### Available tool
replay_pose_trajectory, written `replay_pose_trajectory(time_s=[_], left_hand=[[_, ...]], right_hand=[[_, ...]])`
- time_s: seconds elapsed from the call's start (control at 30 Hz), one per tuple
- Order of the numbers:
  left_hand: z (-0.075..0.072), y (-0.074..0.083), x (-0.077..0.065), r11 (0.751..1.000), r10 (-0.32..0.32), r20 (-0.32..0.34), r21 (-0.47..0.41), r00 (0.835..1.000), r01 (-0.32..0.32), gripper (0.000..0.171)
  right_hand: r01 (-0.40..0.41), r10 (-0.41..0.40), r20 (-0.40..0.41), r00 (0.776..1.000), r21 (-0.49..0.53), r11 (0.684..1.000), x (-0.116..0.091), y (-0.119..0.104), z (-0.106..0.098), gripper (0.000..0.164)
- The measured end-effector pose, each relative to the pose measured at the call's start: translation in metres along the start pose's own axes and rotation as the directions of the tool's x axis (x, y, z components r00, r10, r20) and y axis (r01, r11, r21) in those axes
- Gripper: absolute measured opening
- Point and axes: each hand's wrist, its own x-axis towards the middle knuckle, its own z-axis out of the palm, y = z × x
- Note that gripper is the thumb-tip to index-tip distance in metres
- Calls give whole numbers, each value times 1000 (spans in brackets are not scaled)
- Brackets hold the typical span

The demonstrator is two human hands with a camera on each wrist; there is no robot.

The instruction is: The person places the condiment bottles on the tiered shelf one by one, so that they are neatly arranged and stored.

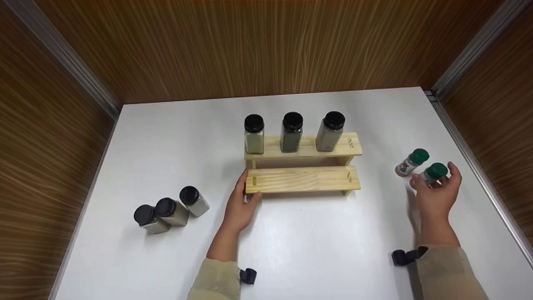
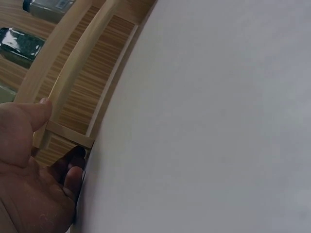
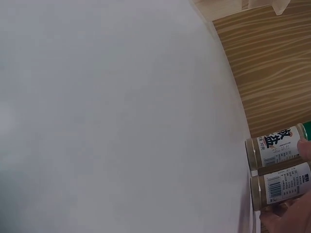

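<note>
A light wooden two-step spice rack (image 1: 306,180) stands mid-table. Three black-capped spice jars stand on its upper step: a pale green one (image 1: 254,141), a dark green one (image 1: 290,139) and a greyish one (image 1: 329,137). My left hand (image 1: 240,210) holds the left end of the lower step, thumb on the front edge, other fingers around the side. At the right, my right hand (image 1: 436,198) has thumb and fingers around a green-capped seasoning shaker (image 1: 436,171). Another green-capped shaker (image 1: 410,163) stands just left of it; both labels show in the right wrist view.
Three more black-capped jars stand on the white table (image 1: 308,241) at the left: two close together (image 1: 156,225) (image 1: 177,216) and a white-filled jar (image 1: 199,206) beside them. Wood-grain panels (image 1: 266,50) enclose the back and both sides.
</note>
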Motion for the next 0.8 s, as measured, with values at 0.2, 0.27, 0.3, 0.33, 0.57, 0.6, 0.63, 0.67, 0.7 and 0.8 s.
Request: replay_pose_trajectory(time_s=[0.2, 0.27, 0.3, 0.33, 0.57, 0.6, 0.63, 0.67, 0.7, 0.8], left_hand=[[0, 0, 0, 1000, -9, -3, -5, 1000, 9, 78], [0, 0, 0, 1000, -15, -3, -7, 1000, 15, 78], [0, 0, 0, 1000, -16, -3, -7, 1000, 16, 78], [0, 0, 0, 1000, -16, -3, -7, 1000, 16, 78], [1, 0, -1, 1000, -6, 0, -10, 1000, 6, 78], [1, 0, -1, 1000, -2, 1, -10, 1000, 2, 78], [1, 0, -1, 1000, 2, 1, -12, 1000, -2, 78], [1, -1, -1, 1000, 6, 1, -12, 1000, -6, 78], [0, 0, -1, 1000, 3, 2, -13, 1000, -3, 78], [0, 0, -1, 1000, -13, 3, -4, 1000, 13, 79]], right_hand=[[55, -56, -20, 998, -59, 997, 1, 0, 2, 78], [70, -72, -24, 997, -74, 995, 1, 1, 2, 75], [76, -79, -25, 997, -81, 994, 0, 1, 1, 74], [81, -84, -25, 996, -88, 993, 0, 1, 1, 72], [76, -77, -4, 997, -126, 989, -11, 2, 0, 72], [81, -82, 0, 997, -135, 987, -14, 2, 0, 72], [87, -87, 5, 996, -144, 986, -16, 2, 1, 72], [99, -99, 10, 995, -154, 983, -19, 1, 1, 72], [121, -120, 14, 993, -157, 980, -21, 1, 1, 72], [177, -176, 22, 984, -170, 969, -28, -1, 1, 73]])
